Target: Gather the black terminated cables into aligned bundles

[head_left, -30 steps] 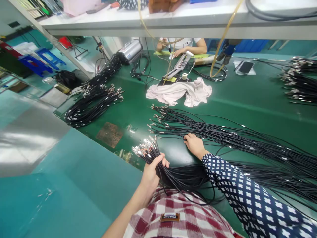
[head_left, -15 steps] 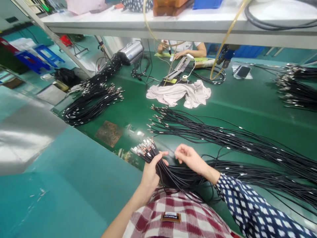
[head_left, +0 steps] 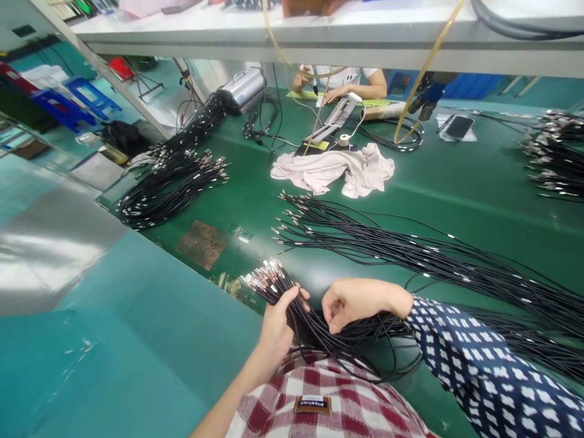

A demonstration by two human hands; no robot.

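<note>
A thick bundle of black cables point(head_left: 319, 325) with bare metal connector ends point(head_left: 267, 277) runs across in front of me. My left hand point(head_left: 283, 313) is wrapped round it just behind the connectors, which fan out to the upper left. To the right of it, my right hand point(head_left: 349, 302) is bent down over the cables with its fingers curled in and thumb pressed near them. Whether a single cable sits between those fingers is hidden. Beyond both hands, a second spread of black cables point(head_left: 392, 243) lies on the green bench top, connector ends pointing left.
A crumpled pale cloth point(head_left: 333, 170) lies behind the cables, near a power strip point(head_left: 335, 118). More cable bundles lie at left point(head_left: 159, 194) and far right point(head_left: 554, 158). A phone point(head_left: 459, 127) rests at the back. A co-worker's hand point(head_left: 337, 93) shows under the white shelf point(head_left: 292, 52).
My right hand has lowered from above the bundle onto the cables, its wrist now bent downward. My left hand keeps its hold. The view has shifted slightly.
</note>
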